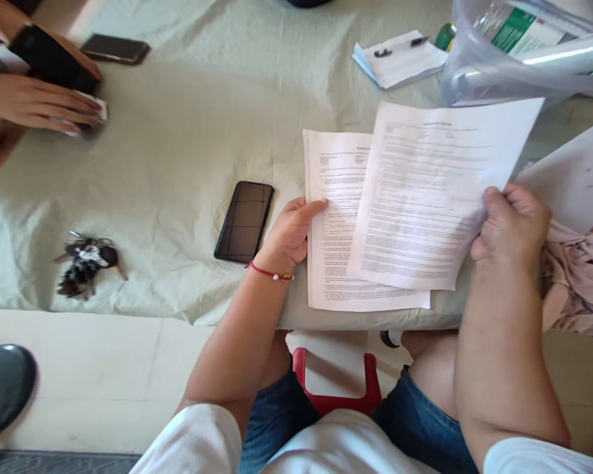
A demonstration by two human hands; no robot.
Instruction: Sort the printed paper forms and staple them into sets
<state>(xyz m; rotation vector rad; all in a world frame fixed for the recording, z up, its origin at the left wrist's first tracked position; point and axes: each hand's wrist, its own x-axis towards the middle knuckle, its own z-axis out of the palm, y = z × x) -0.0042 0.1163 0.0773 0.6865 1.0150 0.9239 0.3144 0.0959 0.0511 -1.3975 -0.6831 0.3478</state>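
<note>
My right hand (511, 227) grips the right edge of a printed sheet (435, 191) and holds it lifted and tilted over a stack of printed papers (333, 217) lying on the cloth-covered table (178, 145). My left hand (291, 234), with a red string bracelet at the wrist, rests on the left edge of that stack, thumb on the page. A black phone (244, 222) lies face up just left of my left hand.
A bunch of keys (86, 262) lies near the table's front left. Another person's hands (34, 99) hold a dark phone at far left, beside a second phone (115, 49). A notepad with pen (400, 58), a clear plastic container (524, 52) and pink cloth (580, 276) sit right.
</note>
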